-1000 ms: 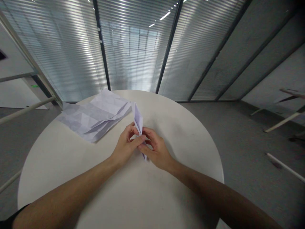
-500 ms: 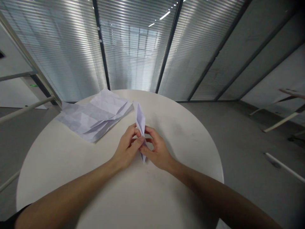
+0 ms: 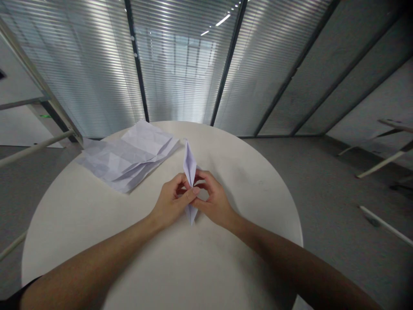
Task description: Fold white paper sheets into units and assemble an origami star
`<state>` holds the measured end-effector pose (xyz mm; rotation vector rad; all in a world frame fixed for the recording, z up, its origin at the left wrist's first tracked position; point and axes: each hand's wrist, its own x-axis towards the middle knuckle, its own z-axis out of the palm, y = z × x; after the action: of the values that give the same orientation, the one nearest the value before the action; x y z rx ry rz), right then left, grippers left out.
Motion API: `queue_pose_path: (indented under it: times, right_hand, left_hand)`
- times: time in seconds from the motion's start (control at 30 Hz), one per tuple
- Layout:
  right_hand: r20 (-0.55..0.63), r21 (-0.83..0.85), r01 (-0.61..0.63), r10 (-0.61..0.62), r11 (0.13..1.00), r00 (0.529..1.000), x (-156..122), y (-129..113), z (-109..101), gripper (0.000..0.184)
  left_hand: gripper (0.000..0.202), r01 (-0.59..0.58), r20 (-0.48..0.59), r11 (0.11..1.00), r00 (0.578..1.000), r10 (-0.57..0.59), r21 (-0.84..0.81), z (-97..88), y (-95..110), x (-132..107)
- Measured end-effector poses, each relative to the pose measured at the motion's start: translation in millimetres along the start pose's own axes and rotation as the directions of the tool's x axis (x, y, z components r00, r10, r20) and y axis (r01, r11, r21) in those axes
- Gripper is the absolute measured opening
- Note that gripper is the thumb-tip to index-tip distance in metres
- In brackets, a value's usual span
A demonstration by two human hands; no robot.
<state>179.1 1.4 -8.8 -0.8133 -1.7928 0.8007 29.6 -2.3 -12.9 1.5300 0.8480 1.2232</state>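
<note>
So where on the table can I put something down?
There's bare white table right of the right hand, out to its edge, and between the forearms. It's crowded at far left under the creased papers, and in the middle, where the left hand and right hand hold the folded paper.

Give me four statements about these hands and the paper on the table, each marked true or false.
1. The left hand and right hand both hold the folded paper. True.
2. The folded paper is bright red. False: it is whitish.
3. The creased paper lies on a white table. True.
4. The creased paper is to the right of both hands. False: it is to the left.
</note>
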Motion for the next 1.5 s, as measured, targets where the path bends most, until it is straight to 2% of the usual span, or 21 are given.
queue_pose_path:
  times: [0.2, 0.27, 0.33, 0.4, 0.47, 0.57, 0.63, 0.73, 0.83, 0.93, 1.0, 1.1, 1.2, 1.3, 1.43, 1.5]
  right_hand:
    - [-0.031, -0.001, 0.003, -0.003, 1.000, 1.000, -1.0, -0.2, 0.0, 0.043]
    - [-0.054, -0.015, -0.010, 0.009, 1.000, 0.998, -1.0, -1.6, 1.0, 0.039]
    - [-0.099, -0.052, -0.030, 0.025, 0.998, 0.995, -0.9, -2.5, 1.9, 0.036]
    - [-0.150, -0.105, -0.052, 0.036, 0.993, 0.988, -0.7, -2.7, 2.2, 0.032]
    - [-0.210, -0.183, -0.095, 0.055, 0.979, 0.976, -0.4, -2.4, 1.6, 0.025]
    - [-0.309, -0.354, -0.187, 0.074, 0.917, 0.948, 0.2, -2.4, -0.2, 0.012]
    - [-0.348, -0.449, -0.231, 0.068, 0.863, 0.935, 1.0, -2.4, -1.4, 0.010]
    - [-0.389, -0.517, -0.263, 0.050, 0.815, 0.920, 2.5, -1.6, -3.4, 0.011]
    - [-0.417, -0.547, -0.245, -0.006, 0.801, 0.909, 4.1, 0.3, -6.3, 0.012]
    - [-0.429, -0.569, -0.218, -0.060, 0.793, 0.901, 5.5, 2.0, -9.3, 0.011]
    - [-0.442, -0.551, -0.223, -0.055, 0.805, 0.895, 6.3, 3.5, -10.6, 0.010]
    - [-0.464, -0.438, -0.251, 0.022, 0.863, 0.886, 7.4, 9.0, -12.2, 0.008]
    - [-0.469, -0.267, -0.282, 0.132, 0.921, 0.873, 7.9, 19.2, -14.1, 0.007]
    - [-0.460, -0.130, -0.309, 0.219, 0.942, 0.861, 7.8, 28.6, -15.7, 0.008]
    - [-0.444, -0.050, -0.339, 0.283, 0.940, 0.850, 8.2, 30.7, -16.7, 0.009]
    - [-0.438, -0.054, -0.348, 0.291, 0.936, 0.850, 8.8, 28.2, -16.5, 0.007]
  left_hand:
    - [0.023, -0.019, 0.015, 0.999, 1.000, 0.018, 0.047, -1.6, -1.2, 1.4]
    - [0.023, -0.035, 0.004, 0.988, 0.999, 0.035, 0.152, -1.9, 1.3, 0.6]
    - [0.020, -0.078, 0.001, 0.941, 0.997, 0.082, 0.329, -2.5, 3.6, -0.4]
    - [0.018, -0.170, 0.027, 0.828, 0.983, 0.184, 0.534, -2.8, 4.8, -1.4]
    - [0.018, -0.279, 0.078, 0.657, 0.945, 0.318, 0.701, -2.4, 4.8, -2.4]
    - [0.018, -0.370, 0.155, 0.425, 0.875, 0.459, 0.826, -0.2, 4.1, -4.0]
    - [0.019, -0.380, 0.181, 0.344, 0.852, 0.491, 0.859, 1.6, 4.1, -5.1]
    - [0.023, -0.362, 0.175, 0.294, 0.842, 0.510, 0.885, 2.5, 4.7, -5.9]
    - [0.025, -0.330, 0.131, 0.315, 0.846, 0.516, 0.890, 1.7, 4.6, -5.3]
    - [0.025, -0.313, 0.078, 0.381, 0.851, 0.520, 0.870, 1.0, 3.4, -3.8]
    - [0.026, -0.302, 0.025, 0.435, 0.844, 0.536, 0.848, 0.9, 3.0, -2.6]
    - [0.028, -0.239, -0.094, 0.539, 0.851, 0.517, 0.808, 0.4, 3.9, -0.6]
    - [0.028, -0.116, -0.233, 0.653, 0.876, 0.423, 0.748, -1.5, 5.0, 1.6]
    - [0.023, -0.035, -0.321, 0.735, 0.885, 0.338, 0.677, -3.8, 4.3, 4.0]
    - [0.014, 0.023, -0.381, 0.785, 0.883, 0.274, 0.619, -6.2, 3.6, 7.4]
    - [0.012, 0.018, -0.378, 0.756, 0.873, 0.307, 0.654, -7.4, 5.1, 8.9]
